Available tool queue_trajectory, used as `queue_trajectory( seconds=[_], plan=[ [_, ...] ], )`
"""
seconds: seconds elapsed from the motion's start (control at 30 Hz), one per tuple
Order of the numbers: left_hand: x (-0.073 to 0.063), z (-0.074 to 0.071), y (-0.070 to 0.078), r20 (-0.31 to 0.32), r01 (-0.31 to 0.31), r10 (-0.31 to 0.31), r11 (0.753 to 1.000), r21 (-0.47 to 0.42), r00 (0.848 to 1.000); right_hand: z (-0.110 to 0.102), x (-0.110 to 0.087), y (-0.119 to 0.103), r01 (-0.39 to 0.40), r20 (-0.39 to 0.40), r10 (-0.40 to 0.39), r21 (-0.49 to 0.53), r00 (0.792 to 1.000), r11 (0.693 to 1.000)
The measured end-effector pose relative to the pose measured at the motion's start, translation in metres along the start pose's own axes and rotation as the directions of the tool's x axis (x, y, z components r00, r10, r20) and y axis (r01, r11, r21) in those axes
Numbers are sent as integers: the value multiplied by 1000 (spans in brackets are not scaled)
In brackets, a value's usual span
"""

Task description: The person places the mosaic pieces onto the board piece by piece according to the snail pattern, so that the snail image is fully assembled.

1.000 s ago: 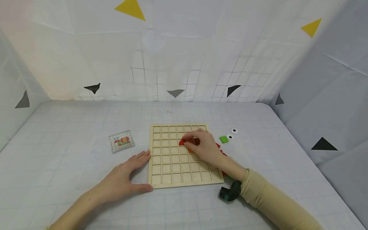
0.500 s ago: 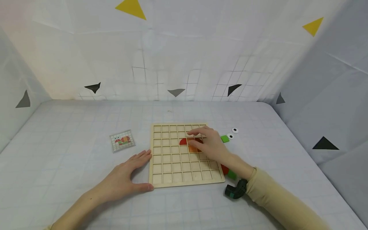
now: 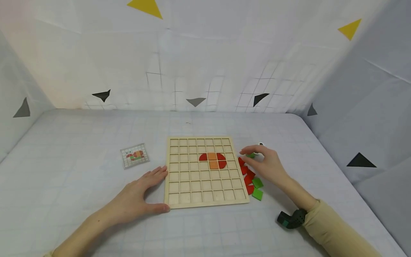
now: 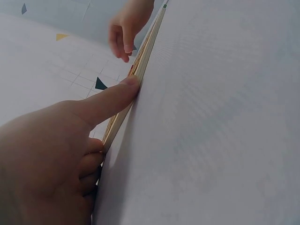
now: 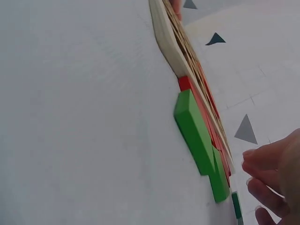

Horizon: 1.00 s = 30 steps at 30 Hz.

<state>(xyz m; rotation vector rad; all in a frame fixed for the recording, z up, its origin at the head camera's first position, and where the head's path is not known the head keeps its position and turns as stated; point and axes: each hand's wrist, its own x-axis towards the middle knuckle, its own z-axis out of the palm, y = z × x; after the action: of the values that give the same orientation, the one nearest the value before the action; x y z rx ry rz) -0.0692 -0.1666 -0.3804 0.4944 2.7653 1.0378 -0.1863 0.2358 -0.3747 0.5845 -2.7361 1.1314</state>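
Two hands at one gridded board point(image 3: 184, 186) on the table point(image 3: 96, 142)

One pattern card point(image 3: 135, 156) lies leftmost; the left hand point(image 3: 136, 198), grip spread and unclenched, touches the board's left edge. The central board holds three red pieces point(image 3: 222, 164) and two orange squares point(image 3: 213, 164). Along its right edge lie overlapping red tiles point(image 3: 249, 189), three green squares point(image 3: 257, 193) and the right hand point(image 3: 269, 166), grip loose, nothing pinched.
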Motion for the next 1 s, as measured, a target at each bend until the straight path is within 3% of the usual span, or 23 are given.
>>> queue_trajectory(
  seconds=[0.37,0.6,1.0],
  plan=[
    [0,0,-1,-2,3,-3,1000,-1,1000,3,-9,13,15,10,-15,-42,1000,999],
    [-2,-1,0,-3,1,-1,1000,-6,1000,6,-9,13,58,-19,-59,-39,998,998],
    [-1,0,-1,-1,-2,1,1000,-13,1000,8,-10,11,57,-40,-60,-70,997,996]
  ],
)
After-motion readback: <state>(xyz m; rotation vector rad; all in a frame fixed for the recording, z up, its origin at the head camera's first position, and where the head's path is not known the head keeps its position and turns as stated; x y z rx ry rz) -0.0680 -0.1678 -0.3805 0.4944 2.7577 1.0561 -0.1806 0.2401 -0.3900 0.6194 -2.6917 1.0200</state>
